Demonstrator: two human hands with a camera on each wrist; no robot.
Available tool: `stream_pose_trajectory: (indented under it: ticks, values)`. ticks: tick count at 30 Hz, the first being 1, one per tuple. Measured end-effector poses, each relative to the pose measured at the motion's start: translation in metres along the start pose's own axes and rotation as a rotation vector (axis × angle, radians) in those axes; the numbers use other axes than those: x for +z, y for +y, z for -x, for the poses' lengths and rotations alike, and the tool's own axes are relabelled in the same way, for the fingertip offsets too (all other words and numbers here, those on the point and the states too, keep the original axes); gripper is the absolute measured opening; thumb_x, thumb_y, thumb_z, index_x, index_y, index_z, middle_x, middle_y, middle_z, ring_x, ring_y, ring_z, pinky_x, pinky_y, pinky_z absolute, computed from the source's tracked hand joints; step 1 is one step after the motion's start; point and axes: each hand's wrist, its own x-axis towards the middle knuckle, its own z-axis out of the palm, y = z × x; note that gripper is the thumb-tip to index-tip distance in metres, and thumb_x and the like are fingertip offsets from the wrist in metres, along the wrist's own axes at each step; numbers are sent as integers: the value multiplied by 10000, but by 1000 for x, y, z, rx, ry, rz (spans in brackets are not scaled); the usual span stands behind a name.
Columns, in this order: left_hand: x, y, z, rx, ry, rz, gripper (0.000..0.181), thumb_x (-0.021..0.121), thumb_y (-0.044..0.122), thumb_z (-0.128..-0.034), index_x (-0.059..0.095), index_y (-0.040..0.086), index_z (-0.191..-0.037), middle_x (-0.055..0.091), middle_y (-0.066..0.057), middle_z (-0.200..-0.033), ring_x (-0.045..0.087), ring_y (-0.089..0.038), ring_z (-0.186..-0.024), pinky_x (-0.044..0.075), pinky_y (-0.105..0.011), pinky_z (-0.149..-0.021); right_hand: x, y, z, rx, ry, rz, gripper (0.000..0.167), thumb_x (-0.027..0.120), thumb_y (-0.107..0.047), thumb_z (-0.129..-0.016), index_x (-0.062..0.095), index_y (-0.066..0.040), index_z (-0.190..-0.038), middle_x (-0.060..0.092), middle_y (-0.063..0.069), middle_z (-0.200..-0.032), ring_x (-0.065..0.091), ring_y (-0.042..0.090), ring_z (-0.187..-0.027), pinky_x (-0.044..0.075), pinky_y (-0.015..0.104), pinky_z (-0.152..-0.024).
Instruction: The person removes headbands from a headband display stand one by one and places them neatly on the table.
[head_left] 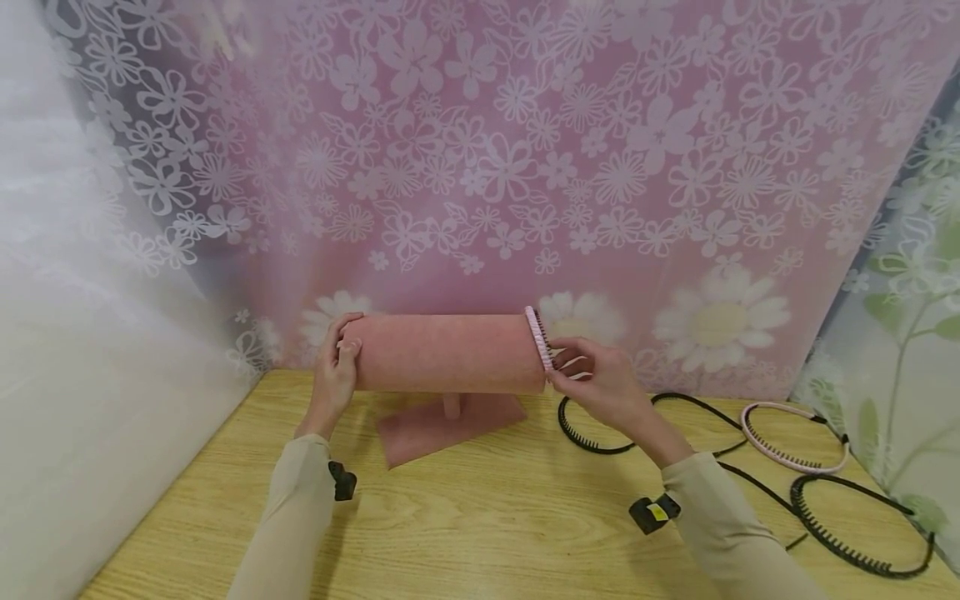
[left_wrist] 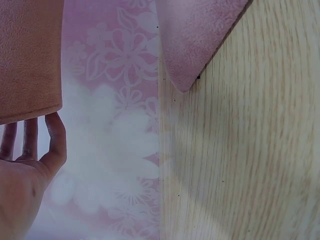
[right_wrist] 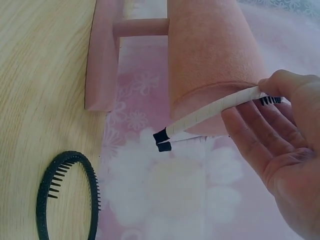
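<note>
A pink plush headband stand point(head_left: 442, 354), a padded roll on a short post and flat base, stands on the table. My left hand point(head_left: 337, 371) grips the roll's left end, thumb on the front and fingertips at the end's edge. In the left wrist view, that hand's fingers point(left_wrist: 57, 140) touch the roll's rim. At the opposite end my right hand point(head_left: 600, 383) pinches a pale pink toothed headband point(head_left: 538, 337). The right wrist view shows the headband point(right_wrist: 215, 111) across the roll's end face, its black tips pointing away from the hand. I cannot tell whether it encircles the roll.
On the right of the wooden table point(head_left: 480, 533) lie several more toothed headbands: a black one point(head_left: 592, 448) near my right forearm, a pale pink one point(head_left: 795, 461), and another black one point(head_left: 847, 554) closer to me. A flowered pink curtain point(head_left: 480, 167) hangs behind the stand.
</note>
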Motion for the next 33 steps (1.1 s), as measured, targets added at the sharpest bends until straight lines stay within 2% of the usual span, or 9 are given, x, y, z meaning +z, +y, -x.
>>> stream_pose_trajectory:
  ticks: [2, 5, 8, 11, 17, 22, 26, 33]
  values:
    - [0, -5, -1, -7, -1, 15, 437, 408, 258, -1080, 481, 152, -1497, 557, -177, -1413, 605, -190, -1051, 496, -412, -922, -2, -1, 1, 10, -5, -2, 382, 739, -42, -908, 660, -4, -1280, 739, 157, -990, 757, 279, -874, 585, 225, -716]
    - [1, -20, -6, -15, 1, 30, 433, 396, 276, -1087, 474, 202, -1506, 542, -157, -1440, 592, -232, -1097, 483, -451, -949, -6, -1, 3, 31, -17, -4, 383, 742, -72, -920, 648, -15, -1286, 729, 148, -1006, 751, 267, -886, 585, 225, -718]
    - [3, -35, -10, -18, 4, 34, 436, 386, 311, -1094, 462, 237, -1516, 535, -127, -1458, 588, -221, -1103, 484, -442, -944, -10, -1, 5, 49, -37, -10, 381, 741, -88, -929, 637, -18, -1288, 723, 148, -1017, 744, 257, -890, 587, 237, -730]
    - [3, -41, -12, -16, 2, 29, 439, 384, 325, -1096, 456, 249, -1522, 538, -113, -1456, 594, -177, -1081, 490, -400, -926, -13, 0, 9, 66, -55, 2, 373, 740, -100, -934, 632, -25, -1283, 718, 135, -1016, 731, 240, -891, 590, 257, -756]
    - [2, -42, -12, -34, 0, 24, 437, 393, 292, -1092, 460, 233, -1520, 549, -127, -1435, 605, -152, -1044, 496, -354, -903, -18, -1, 19, 27, -50, 32, 340, 765, -62, -904, 658, -13, -1223, 735, 115, -974, 737, 206, -828, 594, 255, -725]
    - [3, -42, -11, -17, 20, 16, 431, 409, 329, -1094, 470, 247, -1512, 571, -78, -1410, 612, -177, -1042, 497, -378, -902, -20, -2, 30, -40, -42, 30, 324, 782, -23, -876, 672, -14, -1181, 726, 90, -932, 730, 137, -788, 592, 239, -682]
    - [3, -39, -10, -15, 13, 26, 433, 410, 341, -1093, 468, 259, -1514, 566, -84, -1407, 608, -205, -1050, 496, -417, -910, -21, 1, 41, -79, -41, 40, 316, 793, -5, -857, 683, -26, -1152, 734, 78, -928, 729, 95, -783, 601, 257, -666]
    - [4, -41, -10, -16, 19, 27, 442, 412, 343, -1092, 465, 225, -1514, 562, -95, -1409, 603, -228, -1068, 496, -419, -918, -20, 4, 61, -26, -87, 81, 314, 803, -17, -846, 696, -38, -1141, 739, 25, -909, 718, 59, -764, 591, 257, -633]
